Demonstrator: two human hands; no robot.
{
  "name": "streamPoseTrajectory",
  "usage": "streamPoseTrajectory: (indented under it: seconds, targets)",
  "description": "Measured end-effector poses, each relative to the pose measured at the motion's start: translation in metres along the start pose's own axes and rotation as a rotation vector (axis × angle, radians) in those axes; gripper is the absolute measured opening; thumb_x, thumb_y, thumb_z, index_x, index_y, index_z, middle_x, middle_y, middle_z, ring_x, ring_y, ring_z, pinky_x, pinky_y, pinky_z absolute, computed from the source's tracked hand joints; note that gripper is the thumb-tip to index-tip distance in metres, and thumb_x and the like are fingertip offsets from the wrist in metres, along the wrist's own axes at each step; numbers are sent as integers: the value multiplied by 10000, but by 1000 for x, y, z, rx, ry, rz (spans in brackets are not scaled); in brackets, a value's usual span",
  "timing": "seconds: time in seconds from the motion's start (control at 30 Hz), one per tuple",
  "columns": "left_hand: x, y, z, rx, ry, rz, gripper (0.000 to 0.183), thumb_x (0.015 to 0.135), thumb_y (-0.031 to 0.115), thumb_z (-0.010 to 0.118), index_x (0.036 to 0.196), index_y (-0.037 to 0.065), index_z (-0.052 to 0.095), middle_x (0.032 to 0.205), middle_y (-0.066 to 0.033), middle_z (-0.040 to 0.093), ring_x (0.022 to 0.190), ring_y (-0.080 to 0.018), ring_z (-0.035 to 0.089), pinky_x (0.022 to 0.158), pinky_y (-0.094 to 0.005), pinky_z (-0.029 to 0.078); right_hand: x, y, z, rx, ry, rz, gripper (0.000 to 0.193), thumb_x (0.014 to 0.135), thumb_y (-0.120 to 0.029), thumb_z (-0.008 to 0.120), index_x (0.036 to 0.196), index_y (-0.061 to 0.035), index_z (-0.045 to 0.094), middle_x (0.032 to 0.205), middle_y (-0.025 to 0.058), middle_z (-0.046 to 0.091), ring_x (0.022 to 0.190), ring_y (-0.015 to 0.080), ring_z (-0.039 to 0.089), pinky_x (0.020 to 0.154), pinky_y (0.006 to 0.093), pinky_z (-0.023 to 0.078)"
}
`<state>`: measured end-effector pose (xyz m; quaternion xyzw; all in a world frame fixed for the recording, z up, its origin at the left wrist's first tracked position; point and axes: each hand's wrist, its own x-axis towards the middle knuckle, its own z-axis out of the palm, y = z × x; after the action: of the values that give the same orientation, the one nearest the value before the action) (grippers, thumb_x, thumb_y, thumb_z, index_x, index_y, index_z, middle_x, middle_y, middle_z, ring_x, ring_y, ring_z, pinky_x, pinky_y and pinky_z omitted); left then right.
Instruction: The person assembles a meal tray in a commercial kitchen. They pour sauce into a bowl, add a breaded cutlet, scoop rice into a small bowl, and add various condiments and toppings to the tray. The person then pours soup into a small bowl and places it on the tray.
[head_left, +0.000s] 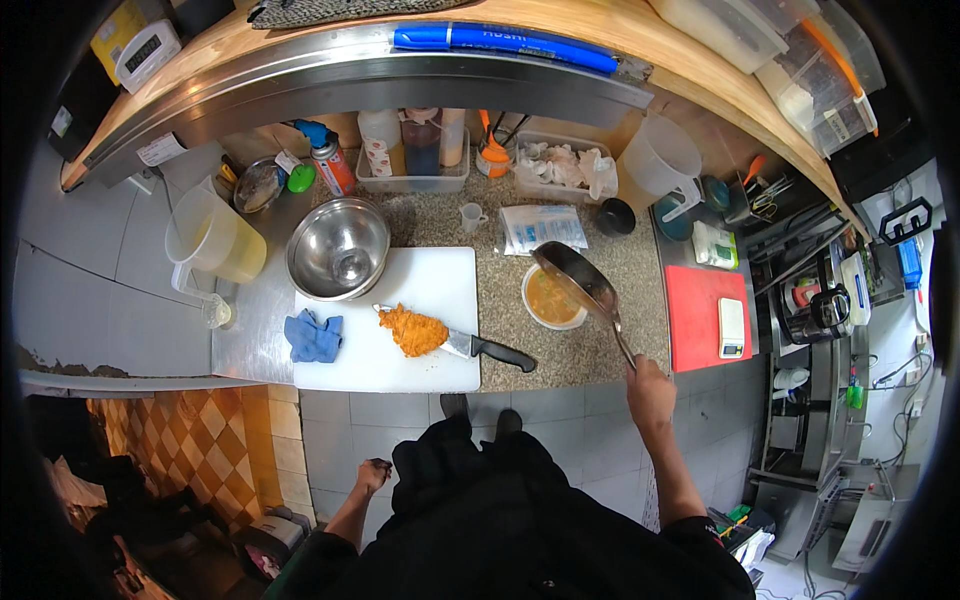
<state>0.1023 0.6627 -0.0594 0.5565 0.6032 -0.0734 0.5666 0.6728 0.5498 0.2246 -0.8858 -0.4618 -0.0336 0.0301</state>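
My right hand (650, 393) grips the handle of a dark frying pan (580, 272). The pan is tilted over a white bowl (560, 326), covering part of its rim. Orange-brown soup (550, 297) with small pieces lies in the bowl. Down by my side, my left hand (372, 475) is curled closed; something dark shows at its fingers, too small to name. A breaded fried cutlet (414, 331) rests on a white cutting board (390, 372). Against the cutlet lies a knife (505, 355), its black handle pointing right.
A steel mixing bowl (338, 248) and blue cloth (313, 337) sit on the white board. Left stands a jug of yellowish liquid (225, 240). A red board (690, 330) carries a white scale (732, 328). Bottles in a tray (415, 183) line the back, beneath a shelf (330, 72).
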Motion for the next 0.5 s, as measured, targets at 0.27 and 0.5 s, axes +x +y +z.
streamPoseTrajectory:
  seconds: [0.27,0.5]
  targets:
    - [3,-15,3,-185,25,-20,246,927,30,500,953,-57,729,737,-115,709,641,-167,675,602,-289,547,-3,6,9,29,-6,-16,160,950,-207,655,966,-84,554,839,148,642,702,380,658,608,495,517]
    - [-16,-1,-15,375,108,142,262,947,180,576,907,-12,749,779,-140,743,664,-239,719,661,-359,571,-7,11,15,67,39,13,158,961,-220,639,966,-88,553,816,153,653,682,391,654,589,493,510]
